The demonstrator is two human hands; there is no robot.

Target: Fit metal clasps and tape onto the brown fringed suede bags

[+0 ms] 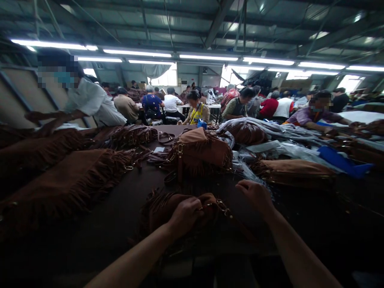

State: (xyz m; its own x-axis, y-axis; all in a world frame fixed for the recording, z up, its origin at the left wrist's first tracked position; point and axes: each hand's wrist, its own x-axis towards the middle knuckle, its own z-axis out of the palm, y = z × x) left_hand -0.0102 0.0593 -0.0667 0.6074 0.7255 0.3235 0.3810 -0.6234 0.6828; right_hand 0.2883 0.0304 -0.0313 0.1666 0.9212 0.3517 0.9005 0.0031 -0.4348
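A brown fringed suede bag (163, 210) lies on the dark table in front of me. My left hand (186, 216) is closed on its upper right edge, beside a metal chain clasp (223, 209). My right hand (255, 195) rests further right, fingers curled, knuckles up, close to the chain; what it holds, if anything, is hidden. Another fringed brown bag (199, 154) stands behind, upright.
Piles of fringed brown bags (69, 176) fill the left side. Plastic wrapping (270, 132), a flat brown bag (294, 170) and a blue tray (342, 162) lie at the right. A masked person (87, 100) leans over the table at left; several workers sit behind.
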